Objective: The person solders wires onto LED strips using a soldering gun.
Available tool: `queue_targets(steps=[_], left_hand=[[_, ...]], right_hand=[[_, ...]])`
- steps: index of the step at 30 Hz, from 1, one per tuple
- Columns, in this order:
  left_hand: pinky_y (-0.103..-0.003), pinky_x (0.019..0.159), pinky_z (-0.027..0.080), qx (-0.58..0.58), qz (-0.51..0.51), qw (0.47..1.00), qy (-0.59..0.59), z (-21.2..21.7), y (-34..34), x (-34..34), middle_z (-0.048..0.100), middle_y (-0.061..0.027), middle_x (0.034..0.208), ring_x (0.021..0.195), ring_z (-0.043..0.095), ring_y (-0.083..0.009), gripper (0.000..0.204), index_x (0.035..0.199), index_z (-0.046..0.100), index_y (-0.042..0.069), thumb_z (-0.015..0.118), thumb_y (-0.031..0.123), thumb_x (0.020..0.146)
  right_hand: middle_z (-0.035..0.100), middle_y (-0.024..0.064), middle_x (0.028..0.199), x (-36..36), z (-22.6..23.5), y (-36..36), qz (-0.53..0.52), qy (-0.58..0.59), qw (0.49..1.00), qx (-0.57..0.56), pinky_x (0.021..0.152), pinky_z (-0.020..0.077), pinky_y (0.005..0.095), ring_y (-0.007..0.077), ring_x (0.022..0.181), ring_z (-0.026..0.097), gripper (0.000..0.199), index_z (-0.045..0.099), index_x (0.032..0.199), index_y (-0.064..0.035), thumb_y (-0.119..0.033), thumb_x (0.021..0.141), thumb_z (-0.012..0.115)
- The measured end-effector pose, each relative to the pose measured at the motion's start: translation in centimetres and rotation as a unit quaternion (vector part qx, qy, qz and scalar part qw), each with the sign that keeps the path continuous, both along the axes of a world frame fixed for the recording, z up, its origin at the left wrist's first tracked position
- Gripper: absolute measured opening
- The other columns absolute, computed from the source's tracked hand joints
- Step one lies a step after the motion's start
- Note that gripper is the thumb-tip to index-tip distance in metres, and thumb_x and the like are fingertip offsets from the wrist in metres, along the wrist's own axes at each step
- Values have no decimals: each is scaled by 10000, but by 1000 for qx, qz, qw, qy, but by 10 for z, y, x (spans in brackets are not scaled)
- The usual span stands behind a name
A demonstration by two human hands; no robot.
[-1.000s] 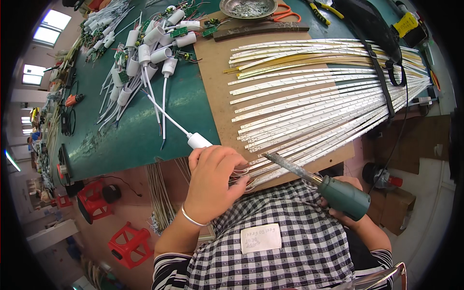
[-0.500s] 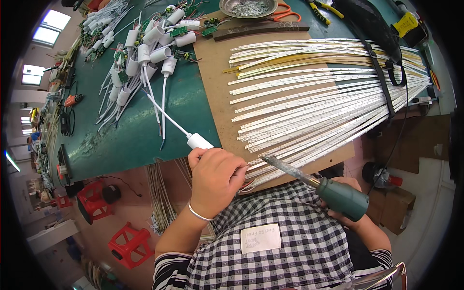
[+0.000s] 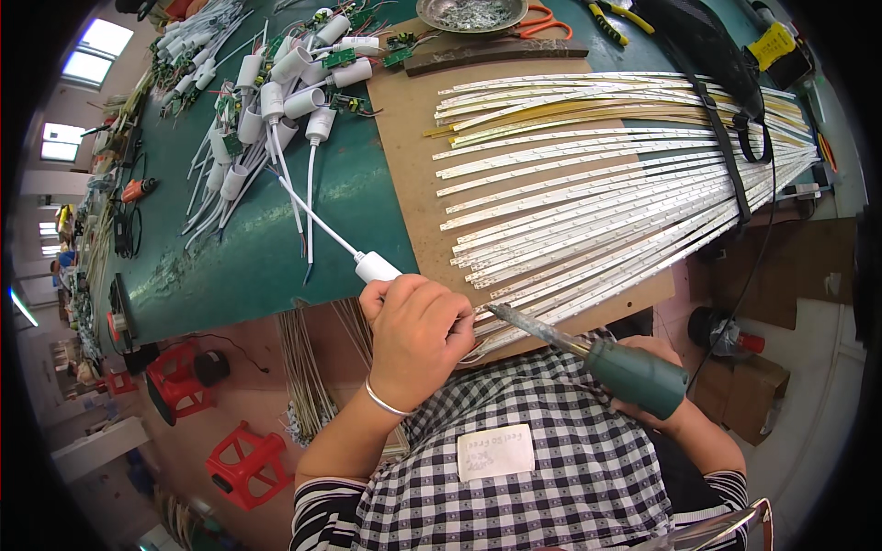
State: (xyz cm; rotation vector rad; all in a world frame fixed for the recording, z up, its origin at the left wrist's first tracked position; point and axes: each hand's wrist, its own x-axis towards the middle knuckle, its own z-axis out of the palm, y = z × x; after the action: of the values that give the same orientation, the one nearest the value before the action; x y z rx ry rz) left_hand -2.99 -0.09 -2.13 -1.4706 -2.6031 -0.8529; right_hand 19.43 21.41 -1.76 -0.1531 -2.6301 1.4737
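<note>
My left hand (image 3: 418,335) is closed around a white cylindrical driver cap (image 3: 375,267) with a white cable running up over the green bench. It sits at the near ends of the fanned white LED strips (image 3: 606,197) on a brown board (image 3: 409,147). My right hand (image 3: 661,390) grips a soldering iron with a green handle (image 3: 636,376). The iron's metal tip (image 3: 501,312) points left toward my left fingers and the strip ends.
Several white driver caps with wires (image 3: 276,83) lie piled at the far left of the green bench (image 3: 230,257). A metal dish (image 3: 470,13), orange scissors (image 3: 542,20) and a black strap (image 3: 726,138) lie at the back. Red stools (image 3: 243,464) stand on the floor below.
My left hand has shifted slightly along the strip ends, and the soldering iron tip has edged closer to it. Everything else is unchanged.
</note>
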Motion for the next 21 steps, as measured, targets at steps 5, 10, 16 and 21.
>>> queue_targets(steps=[5,10,16,21], left_hand=[[-381,818,285,-5,-9,1000,-5,1,1,-2,578,16,750,831,544,-196,131,715,592,141,700,96,656],[-377,820,288,1,-30,999,-24,0,-1,-6,577,18,748,837,545,-189,128,721,605,140,692,88,642],[-373,825,299,4,-48,998,-36,1,-1,-10,582,26,752,845,551,-186,140,731,615,138,685,79,625],[-371,829,303,-4,-59,997,-42,3,0,-13,584,29,756,849,553,-184,143,739,621,136,682,76,625]], right_hand=[[634,101,1026,-5,3,0,13,5,999,43,768,518,295,216,864,650,580,573,1126,-9,-211,665,860],[627,94,995,-6,3,-1,14,5,998,64,728,523,293,219,828,652,580,574,1117,-12,-242,668,862],[615,99,987,-6,2,1,22,6,994,107,689,521,303,240,785,644,584,584,1101,-19,-297,664,854],[612,96,997,-6,3,6,38,-12,991,130,693,523,323,261,811,639,571,602,1087,-29,-324,662,843]])
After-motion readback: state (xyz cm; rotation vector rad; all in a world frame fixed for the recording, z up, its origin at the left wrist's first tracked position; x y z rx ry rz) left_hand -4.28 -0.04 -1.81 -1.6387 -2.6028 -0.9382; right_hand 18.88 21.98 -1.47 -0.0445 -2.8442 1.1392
